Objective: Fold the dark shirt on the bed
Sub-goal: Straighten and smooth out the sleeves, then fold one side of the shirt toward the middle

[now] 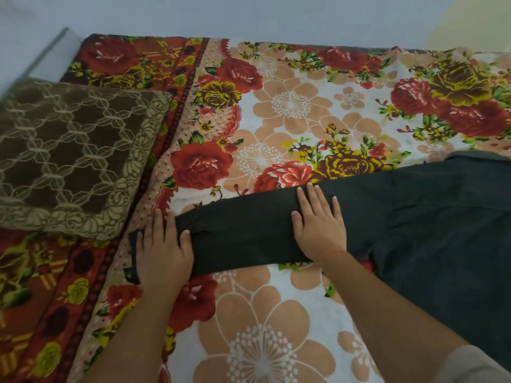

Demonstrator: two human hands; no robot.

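Note:
The dark shirt (pixel 414 217) lies spread on the flowered bed (pixel 276 111), its body at the right and one long sleeve stretched out to the left. My left hand (pixel 163 250) lies flat on the cuff end of that sleeve, fingers apart. My right hand (pixel 318 225) presses flat on the sleeve nearer the shoulder, fingers spread. Neither hand grips the cloth. The shirt's right part runs out of the frame.
A brown patterned cushion (pixel 72 158) lies at the left of the bed, close to the sleeve's cuff. A pale wall (pixel 249 15) runs behind the bed's far edge. Flowered sheet shows in front of and behind the sleeve.

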